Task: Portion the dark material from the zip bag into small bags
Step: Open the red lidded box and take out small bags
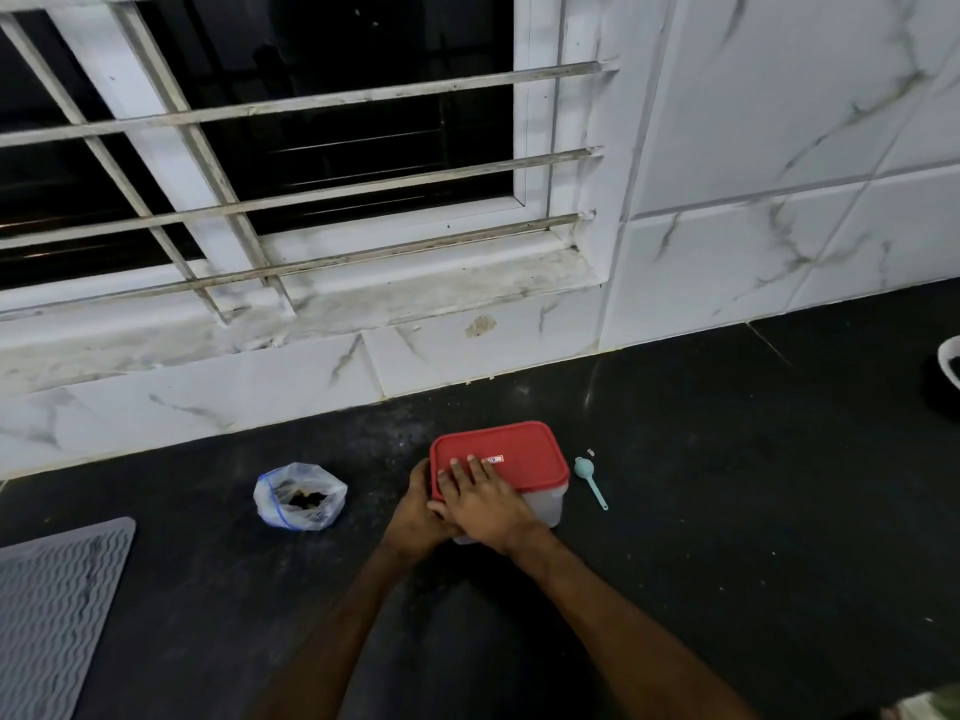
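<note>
Two hands: right hand (485,506) flat on lid (519,452), left hand (413,514) gripping container (543,506).

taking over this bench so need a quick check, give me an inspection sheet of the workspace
surface: dark countertop, pale specks near the wall
job's things: zip bag holding dark material, left of the box; no small bags seen
clutter: red-lidded box, lid on; teal spoon right of it; grey ribbed mat at left edge; white object cut off at right edge
grips: right hand flat on the lid, fingers straight; left hand against the box's left side, its fingers hidden
cables: nothing seen
surroundings: barred window; marble-look tiled wall
</note>
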Tool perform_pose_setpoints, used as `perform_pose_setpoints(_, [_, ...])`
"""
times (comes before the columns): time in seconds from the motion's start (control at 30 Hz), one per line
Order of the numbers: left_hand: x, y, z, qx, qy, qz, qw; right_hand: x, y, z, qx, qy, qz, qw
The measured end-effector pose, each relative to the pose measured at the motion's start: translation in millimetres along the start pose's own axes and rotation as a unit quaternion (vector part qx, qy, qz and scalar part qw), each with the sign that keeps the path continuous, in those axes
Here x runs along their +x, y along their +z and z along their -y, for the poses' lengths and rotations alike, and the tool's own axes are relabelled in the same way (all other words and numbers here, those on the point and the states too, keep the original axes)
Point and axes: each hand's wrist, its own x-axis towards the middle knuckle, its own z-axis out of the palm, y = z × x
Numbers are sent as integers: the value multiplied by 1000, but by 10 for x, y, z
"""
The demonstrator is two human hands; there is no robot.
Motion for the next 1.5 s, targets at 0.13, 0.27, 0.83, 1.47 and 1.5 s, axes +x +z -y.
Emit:
perform_pose_setpoints(0.13, [-138,-50,32,11,19,16,1000,-44,-206,194,148,77,-151,974])
perform_pose_setpoints(0.27, [-293,-109,-3,5,36,-3,999,-160,-344,145,282,107,-112,947])
perform_pose_setpoints(0.83, [-359,-158,-49,-21,-19,-10,1000,373,-699,-1839,660,554,-390,324])
perform_pose_setpoints(1.47, [-136,72,-277,3,-70,-51,996,317,389,-1782,418,607,-179,652])
perform_pose_setpoints(1.5, [-125,83,-286,0,-72,-52,996,344,282,-1743,406,538,-251,695])
